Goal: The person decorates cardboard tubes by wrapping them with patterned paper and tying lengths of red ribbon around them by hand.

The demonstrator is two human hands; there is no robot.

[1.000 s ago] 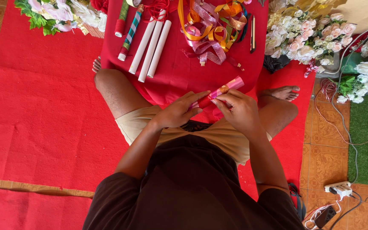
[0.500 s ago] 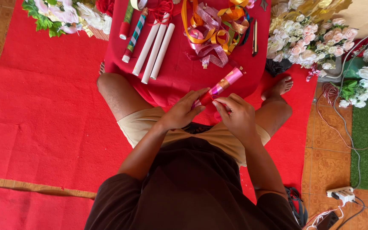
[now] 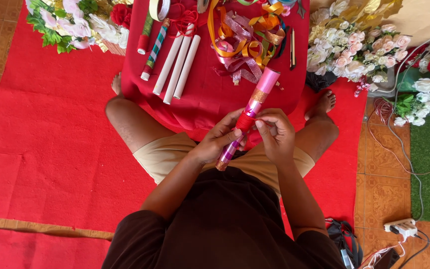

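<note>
Three plain white tubes [image 3: 177,67] lie side by side on red-covered surface [image 3: 210,97], left of tangled orange and pink ribbons [image 3: 247,42]. My left hand [image 3: 217,142], fingers curled shut around lower part of long pink ribbon-wrapped tube [image 3: 249,113], tilted over my lap, top end toward ribbons. My right hand [image 3: 277,134], fingertips pinching red band at tube's middle. White and pink artificial flowers [image 3: 349,47] far right.

No packages, labels, signs or screens can be made out in this view. The only candidate is a small dark flat object [image 3: 388,257] on the tiled floor at the bottom right edge, beside the white power strip [image 3: 400,227]; whether it has a screen cannot be told.
</note>
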